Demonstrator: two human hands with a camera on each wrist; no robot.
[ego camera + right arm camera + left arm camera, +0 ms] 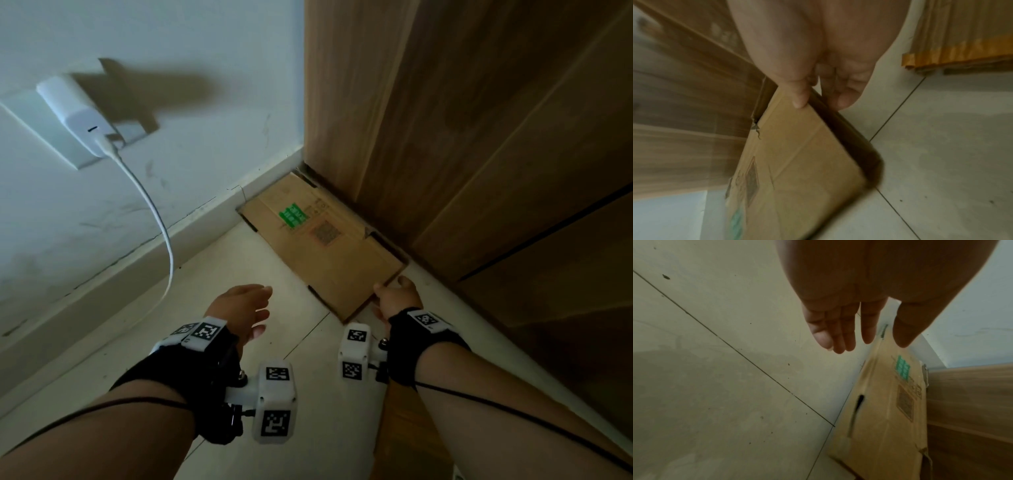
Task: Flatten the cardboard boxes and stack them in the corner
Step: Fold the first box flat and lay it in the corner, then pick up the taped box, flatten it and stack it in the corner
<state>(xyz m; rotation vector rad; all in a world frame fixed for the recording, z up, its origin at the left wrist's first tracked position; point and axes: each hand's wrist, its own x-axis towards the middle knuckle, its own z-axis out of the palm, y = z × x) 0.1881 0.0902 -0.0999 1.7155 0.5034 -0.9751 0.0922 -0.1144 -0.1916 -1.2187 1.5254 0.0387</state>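
**A:** Why is your right hand pinching that near corner?

**B:** Judging by the pose, you're steering the flattened box into the corner. Your thumb sits on top and your fingers curl under the edge, so the near end is lifted slightly while the far end reaches toward the skirting at twelve o'clock. The wooden cabinet runs along its three o'clock side, which keeps it square.

**A:** And your left hand?

**B:** Fingers relaxed and spread, holding nothing, hovering over the floor tiles at the box's nine o'clock.

**A:** How does the box look?

**B:** Collapsed flat, brown, with a green printed mark, a square code and torn flap edges.
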